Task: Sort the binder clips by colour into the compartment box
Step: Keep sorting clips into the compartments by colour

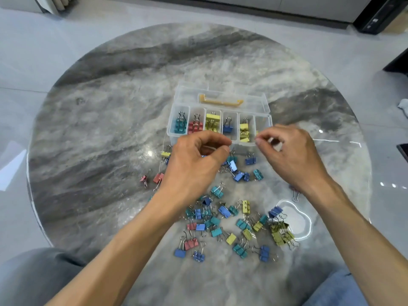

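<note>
Fingers of both hands curl above the clear plastic compartment box; their contents are hidden. Small coloured metal binder clips look light, stiff; pinch the painted body.

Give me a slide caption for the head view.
Both hands hover between loose binder clips and partly filled compartment box.

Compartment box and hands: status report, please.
Both hands curled at box front edge, contents unclear. Five compartments hold clips. Many loose clips on table.
</note>
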Action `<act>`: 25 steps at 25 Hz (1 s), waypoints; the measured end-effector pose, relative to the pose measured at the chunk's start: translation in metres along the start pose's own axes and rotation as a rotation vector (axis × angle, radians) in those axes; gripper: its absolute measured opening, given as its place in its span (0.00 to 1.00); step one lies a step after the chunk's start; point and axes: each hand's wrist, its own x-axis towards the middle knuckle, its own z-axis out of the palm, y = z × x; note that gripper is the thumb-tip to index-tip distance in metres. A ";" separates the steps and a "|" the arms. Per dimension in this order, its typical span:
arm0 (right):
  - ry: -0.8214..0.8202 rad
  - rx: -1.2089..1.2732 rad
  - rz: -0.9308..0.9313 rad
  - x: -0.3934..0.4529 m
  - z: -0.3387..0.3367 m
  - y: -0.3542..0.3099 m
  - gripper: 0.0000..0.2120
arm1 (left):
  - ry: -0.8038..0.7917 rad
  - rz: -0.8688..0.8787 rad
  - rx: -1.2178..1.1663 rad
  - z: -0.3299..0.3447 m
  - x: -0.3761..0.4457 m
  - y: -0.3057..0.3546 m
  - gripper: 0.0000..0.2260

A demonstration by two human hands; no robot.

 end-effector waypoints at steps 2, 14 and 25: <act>-0.297 0.021 0.099 -0.028 -0.009 -0.005 0.01 | -0.016 0.001 0.008 0.001 -0.001 -0.001 0.06; -0.358 0.019 0.174 -0.049 0.020 -0.016 0.05 | -0.038 -0.034 0.059 0.009 -0.001 -0.009 0.06; -0.017 1.002 0.380 -0.047 0.014 -0.037 0.04 | -0.212 -0.123 -0.159 0.014 -0.004 -0.012 0.13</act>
